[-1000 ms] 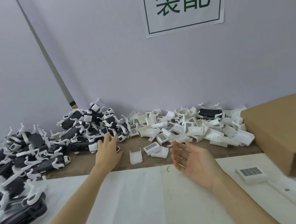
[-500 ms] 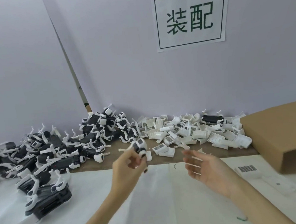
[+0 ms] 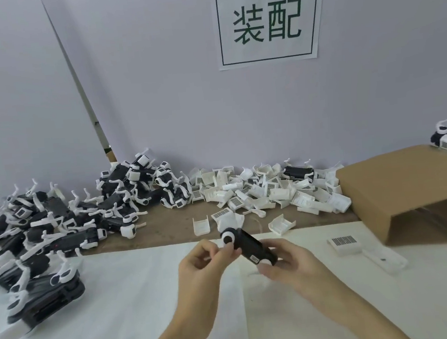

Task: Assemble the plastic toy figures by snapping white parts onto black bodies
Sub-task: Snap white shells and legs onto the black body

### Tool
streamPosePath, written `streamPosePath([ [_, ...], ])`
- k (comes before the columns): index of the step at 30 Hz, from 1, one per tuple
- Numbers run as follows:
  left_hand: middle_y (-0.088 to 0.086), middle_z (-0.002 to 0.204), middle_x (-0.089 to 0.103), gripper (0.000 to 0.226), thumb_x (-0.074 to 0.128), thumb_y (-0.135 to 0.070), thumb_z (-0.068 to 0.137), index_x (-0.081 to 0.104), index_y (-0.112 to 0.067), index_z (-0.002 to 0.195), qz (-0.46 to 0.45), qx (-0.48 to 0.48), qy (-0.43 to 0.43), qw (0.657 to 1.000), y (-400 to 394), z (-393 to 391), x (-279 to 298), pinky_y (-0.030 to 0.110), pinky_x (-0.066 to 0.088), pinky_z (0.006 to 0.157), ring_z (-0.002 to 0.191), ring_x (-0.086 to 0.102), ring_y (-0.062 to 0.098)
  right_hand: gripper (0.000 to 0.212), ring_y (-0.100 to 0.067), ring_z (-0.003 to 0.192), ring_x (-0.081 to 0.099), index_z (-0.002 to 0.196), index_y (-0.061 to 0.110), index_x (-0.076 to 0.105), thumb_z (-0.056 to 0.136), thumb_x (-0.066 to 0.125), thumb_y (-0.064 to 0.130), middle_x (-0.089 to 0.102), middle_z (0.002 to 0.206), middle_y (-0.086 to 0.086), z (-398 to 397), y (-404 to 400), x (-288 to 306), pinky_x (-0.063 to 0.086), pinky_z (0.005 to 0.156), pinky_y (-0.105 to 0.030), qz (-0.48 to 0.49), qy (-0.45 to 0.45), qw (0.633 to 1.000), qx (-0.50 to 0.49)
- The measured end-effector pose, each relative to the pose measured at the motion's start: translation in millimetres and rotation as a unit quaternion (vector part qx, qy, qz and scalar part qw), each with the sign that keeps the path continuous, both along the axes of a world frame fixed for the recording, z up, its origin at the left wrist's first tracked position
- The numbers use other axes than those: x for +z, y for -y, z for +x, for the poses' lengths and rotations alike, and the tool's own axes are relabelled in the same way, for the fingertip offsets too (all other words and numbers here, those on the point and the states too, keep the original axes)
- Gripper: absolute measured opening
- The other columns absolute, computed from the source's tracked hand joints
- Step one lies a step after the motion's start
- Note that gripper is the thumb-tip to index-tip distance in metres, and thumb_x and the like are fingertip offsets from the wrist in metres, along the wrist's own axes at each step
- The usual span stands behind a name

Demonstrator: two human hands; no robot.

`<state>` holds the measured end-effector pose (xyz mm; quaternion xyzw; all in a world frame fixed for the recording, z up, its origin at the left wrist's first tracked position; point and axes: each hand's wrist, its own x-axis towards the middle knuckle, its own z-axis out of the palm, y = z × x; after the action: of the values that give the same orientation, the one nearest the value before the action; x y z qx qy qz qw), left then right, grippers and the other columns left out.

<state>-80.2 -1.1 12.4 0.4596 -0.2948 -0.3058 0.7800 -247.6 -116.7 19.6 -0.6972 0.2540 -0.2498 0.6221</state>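
Both hands hold one black body (image 3: 253, 245) over the white-covered tabletop (image 3: 120, 302), tilted, upper end to the left. Left hand (image 3: 199, 267) pinches its upper end w/ fingertips, by a round white piece w/ black centre. Right hand (image 3: 288, 261) grips the lower end, thumb on top. Loose white parts (image 3: 268, 195) are heaped behind, finished figures (image 3: 58, 226) at left
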Motion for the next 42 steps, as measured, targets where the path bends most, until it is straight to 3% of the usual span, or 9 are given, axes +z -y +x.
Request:
streamPosePath([
  [4,0.016,0.100,0.065,0.032,0.090,-0.021,0.078,0.062,-0.009,0.089,0.021,-0.004,-0.012,1.000,-2,12,-1,0.037,0.059,0.065,0.083,0.073,0.038,0.053,-0.026,0.106,0.074,0.115,0.022,0.076,0.070,0.083,0.051,0.079,0.106,-0.006,2,4,-1,0.050,0.108,-0.050,0.036,0.089,0.991,-0.094],
  [8,0.004,0.120,0.065,0.057,0.089,-0.040,0.077,0.058,-0.024,0.122,0.139,0.023,0.098,0.985,-3,10,-5,0.038,0.057,0.053,0.080,0.077,0.036,0.047,-0.022,0.101,0.076,0.104,0.024,0.080,0.069,0.079,0.055,0.080,0.100,-0.002,2,3,-3,0.053,0.101,-0.038,-0.001,0.091,0.989,-0.113],
  [11,-0.006,0.114,0.070,0.062,0.086,-0.058,0.079,0.058,-0.036,0.130,0.173,-0.029,0.116,0.978,-5,10,-8,0.035,0.051,0.047,0.069,0.073,0.035,0.039,-0.024,0.094,0.078,0.097,0.022,0.082,0.075,0.076,0.054,0.080,0.096,-0.005,1,3,-4,0.056,0.094,-0.035,0.001,0.098,0.988,-0.118],
  [17,-0.005,0.089,0.075,0.042,0.069,-0.066,0.087,0.078,-0.033,0.111,0.153,-0.137,0.120,0.971,-2,16,-8,0.029,0.042,0.046,0.053,0.048,0.025,0.045,-0.024,0.093,0.077,0.104,0.015,0.078,0.087,0.063,0.054,0.079,0.096,-0.006,0,6,-2,0.059,0.090,-0.036,-0.023,0.081,0.992,-0.094],
  [24,-0.003,0.078,0.062,0.059,0.076,-0.071,0.081,0.073,-0.022,0.115,0.126,-0.111,0.117,0.979,4,18,-22,0.031,0.044,0.048,0.054,0.054,0.029,0.047,-0.012,0.095,0.075,0.114,0.026,0.072,0.082,0.062,0.058,0.079,0.102,0.006,-3,7,-3,0.050,0.083,-0.019,-0.078,0.042,0.993,-0.076],
  [30,0.009,0.095,0.072,0.058,0.078,-0.066,0.085,0.072,-0.025,0.125,0.110,-0.130,0.123,0.978,6,19,-27,0.040,0.055,0.060,0.078,0.073,0.038,0.041,-0.007,0.103,0.070,0.124,0.030,0.068,0.089,0.061,0.051,0.075,0.116,0.011,-5,13,-7,0.053,0.093,-0.027,-0.105,0.028,0.992,-0.069],
  [35,0.004,0.105,0.074,0.049,0.077,-0.055,0.091,0.067,-0.029,0.132,0.098,-0.139,0.146,0.975,5,16,-26,0.036,0.055,0.064,0.089,0.075,0.035,0.039,-0.005,0.120,0.064,0.135,0.036,0.059,0.097,0.056,0.044,0.070,0.129,0.018,-10,19,-8,0.048,0.095,-0.015,-0.124,0.036,0.990,-0.050],
  [39,0.004,0.123,0.073,0.051,0.074,-0.036,0.096,0.054,-0.033,0.143,0.074,-0.121,0.208,0.968,4,14,-22,0.039,0.058,0.076,0.094,0.075,0.034,0.052,0.004,0.110,0.065,0.143,0.055,0.049,0.094,0.049,0.073,0.066,0.123,0.031,-10,13,-9,0.044,0.085,-0.008,-0.149,-0.002,0.987,-0.060],
  [42,-0.004,0.147,0.060,0.065,0.075,-0.025,0.098,0.041,-0.035,0.152,0.048,-0.093,0.360,0.927,4,16,-18,0.032,0.054,0.100,0.119,0.069,0.027,0.079,-0.011,0.090,0.074,0.138,0.049,0.056,0.077,0.039,0.096,0.072,0.116,0.017,-9,12,-6,0.051,0.077,-0.024,-0.077,-0.022,0.992,-0.101],
])
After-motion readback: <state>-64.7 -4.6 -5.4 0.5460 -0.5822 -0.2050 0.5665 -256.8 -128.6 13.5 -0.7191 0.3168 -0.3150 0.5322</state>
